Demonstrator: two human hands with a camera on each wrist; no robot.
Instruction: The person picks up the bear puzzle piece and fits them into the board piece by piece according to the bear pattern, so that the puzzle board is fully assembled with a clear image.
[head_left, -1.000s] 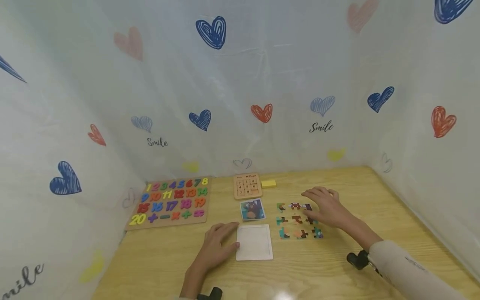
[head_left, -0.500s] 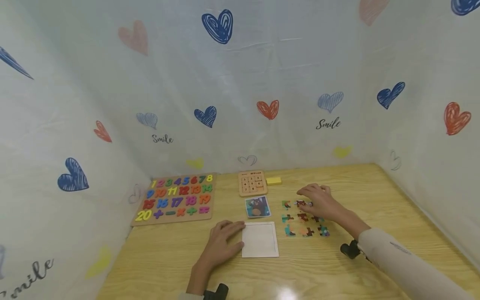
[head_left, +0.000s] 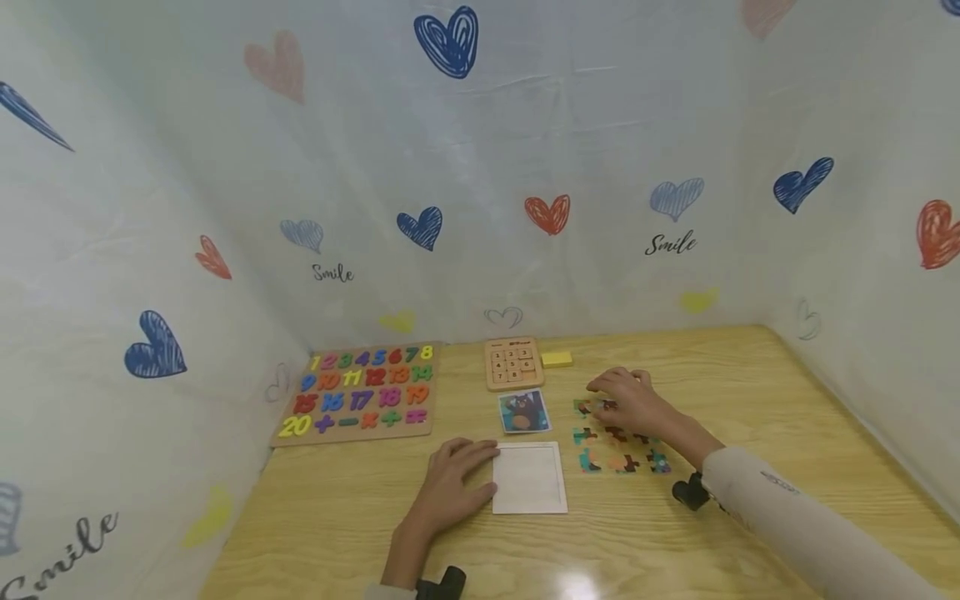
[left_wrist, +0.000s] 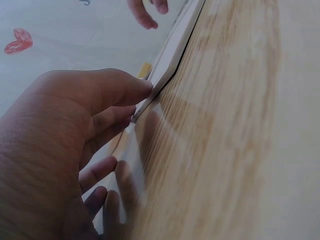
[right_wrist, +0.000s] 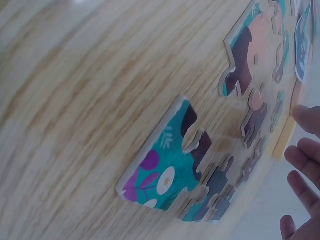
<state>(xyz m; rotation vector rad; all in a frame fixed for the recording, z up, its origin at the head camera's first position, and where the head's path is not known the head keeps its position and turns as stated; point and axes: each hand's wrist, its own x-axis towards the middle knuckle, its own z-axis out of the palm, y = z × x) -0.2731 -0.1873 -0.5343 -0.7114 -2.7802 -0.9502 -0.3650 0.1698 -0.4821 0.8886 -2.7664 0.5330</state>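
My left hand (head_left: 453, 485) rests at the left edge of a white square puzzle tray (head_left: 529, 480), its thumb and fingertips touching the rim. In the left wrist view, the thumb (left_wrist: 125, 90) lies against the tray's corner. Rows of jigsaw pieces (head_left: 588, 460) lie apart on the table to the right of the tray. Above the back row hovers my right hand (head_left: 637, 404), hiding some pieces. Its fingers (right_wrist: 305, 155) are spread with nothing seen between them in the right wrist view. A teal corner piece with a white flower (right_wrist: 162, 170) shows nearest that camera.
A bear picture card (head_left: 523, 412) lies behind the tray. Farther back are a wooden number slide puzzle (head_left: 513, 364) and a yellow block (head_left: 557, 359). A colourful number board (head_left: 360, 396) lies at the left. A heart-print curtain (head_left: 480, 167) surrounds the wooden table (head_left: 337, 517).
My right hand has moved left over the back row of pieces, covering more of it. The left hand stays at the tray's edge. The head view has shifted slightly.
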